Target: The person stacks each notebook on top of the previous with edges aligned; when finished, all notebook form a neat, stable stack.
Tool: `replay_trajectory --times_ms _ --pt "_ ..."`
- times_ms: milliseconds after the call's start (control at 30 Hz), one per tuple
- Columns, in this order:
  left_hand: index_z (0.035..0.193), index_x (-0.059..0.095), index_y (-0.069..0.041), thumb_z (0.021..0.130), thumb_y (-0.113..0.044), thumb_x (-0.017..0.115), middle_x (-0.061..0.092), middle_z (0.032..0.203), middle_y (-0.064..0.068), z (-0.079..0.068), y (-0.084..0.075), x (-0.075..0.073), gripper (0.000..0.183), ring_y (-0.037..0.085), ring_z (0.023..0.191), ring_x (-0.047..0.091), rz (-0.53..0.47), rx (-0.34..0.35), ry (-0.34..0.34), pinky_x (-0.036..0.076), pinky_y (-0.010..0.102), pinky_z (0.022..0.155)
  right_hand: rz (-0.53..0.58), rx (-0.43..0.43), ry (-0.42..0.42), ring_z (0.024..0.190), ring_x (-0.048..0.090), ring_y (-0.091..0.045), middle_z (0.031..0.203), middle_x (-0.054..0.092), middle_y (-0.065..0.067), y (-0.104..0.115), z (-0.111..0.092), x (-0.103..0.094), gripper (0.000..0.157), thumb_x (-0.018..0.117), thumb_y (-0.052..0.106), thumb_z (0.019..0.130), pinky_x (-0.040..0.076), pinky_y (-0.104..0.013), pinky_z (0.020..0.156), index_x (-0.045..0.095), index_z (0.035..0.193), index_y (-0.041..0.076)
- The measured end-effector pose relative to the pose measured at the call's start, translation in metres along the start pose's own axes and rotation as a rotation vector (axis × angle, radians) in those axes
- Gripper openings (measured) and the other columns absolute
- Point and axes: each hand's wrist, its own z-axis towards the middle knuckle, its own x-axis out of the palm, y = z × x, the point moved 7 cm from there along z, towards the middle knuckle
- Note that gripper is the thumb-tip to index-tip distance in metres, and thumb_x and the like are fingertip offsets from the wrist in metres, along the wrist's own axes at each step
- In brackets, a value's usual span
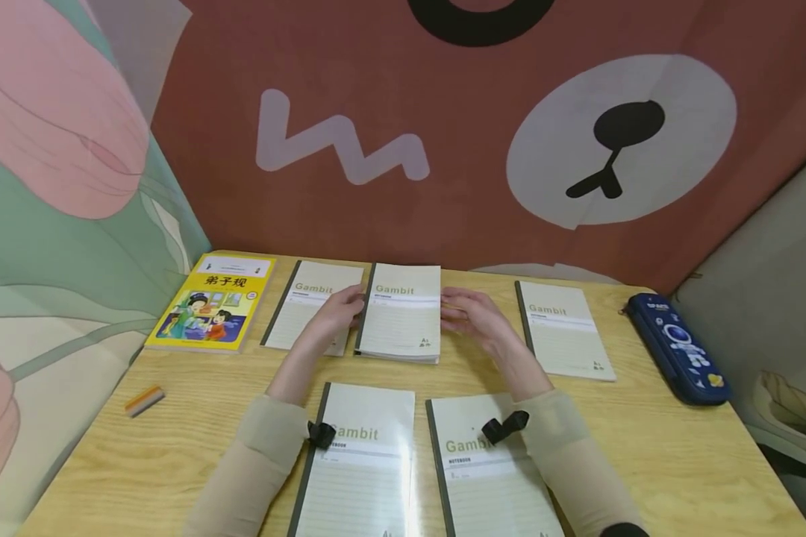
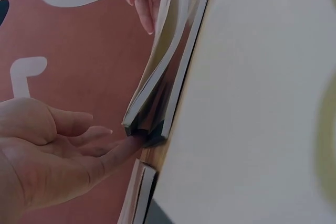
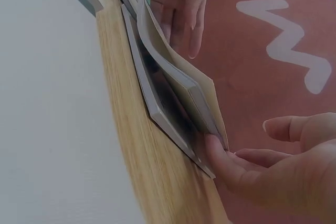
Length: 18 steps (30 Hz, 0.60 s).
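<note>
Two pale Gambit notebooks lie one above the other at the table's middle, the upper notebook (image 1: 403, 317) bowed and partly parted from the lower notebook (image 3: 142, 72). My left hand (image 1: 336, 313) is at their left edge; in the left wrist view one digit reaches into the gap under the upper notebook, the other fingers stretched loosely and apart from it. At the right edge is my right hand (image 1: 483, 321), with a digit under the upper notebook's corner (image 3: 212, 129) and another fingertip close beside it. Left of the pair lies another notebook (image 1: 302, 306), partly covered by my left hand.
A yellow picture-cover book (image 1: 208, 302) lies far left, an orange-grey eraser (image 1: 145, 401) nearer. To the right are a notebook (image 1: 564, 335) and a blue astronaut pencil case (image 1: 678, 347). Two notebooks, left (image 1: 359, 477) and right (image 1: 486, 485), lie beneath my forearms. A printed cloth (image 1: 349, 216) stands behind.
</note>
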Motion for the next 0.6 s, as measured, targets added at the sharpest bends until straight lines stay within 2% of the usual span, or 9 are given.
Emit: replay_trajectory --times_ms 100,367,600 --pt "0.162 0.03 -0.007 0.112 -0.016 0.036 0.035 0.165 0.021 -0.002 -0.002 0.0004 0.052 0.036 0.153 0.037 -0.005 0.015 0.006 0.043 0.051 0.121 0.004 0.011 0.0 0.139 0.054 -0.032 0.159 0.044 -0.021 -0.0017 0.0017 0.0 0.052 0.047 0.017 0.11 0.056 -0.036 0.108 0.036 0.157 -0.001" --pt "0.161 0.03 -0.004 0.111 -0.013 0.036 0.03 0.167 0.021 -0.0031 -0.0074 0.0036 0.051 0.036 0.154 0.034 -0.038 0.043 0.023 0.041 0.051 0.122 0.001 0.019 0.012 0.147 0.046 -0.037 0.162 0.039 -0.021 -0.002 0.0017 0.0003 0.054 0.043 0.016 0.11 0.052 -0.039 0.113 0.03 0.16 -0.001" --pt "0.162 0.03 -0.005 0.111 -0.016 0.037 0.03 0.168 0.02 -0.0031 -0.0015 0.0018 0.053 0.036 0.156 0.031 -0.005 0.006 0.018 0.034 0.05 0.127 -0.001 0.035 0.006 0.147 0.045 -0.036 0.162 0.039 -0.022 -0.0028 0.0033 0.0043 0.053 0.042 0.016 0.11 0.047 -0.045 0.118 0.031 0.16 -0.001"
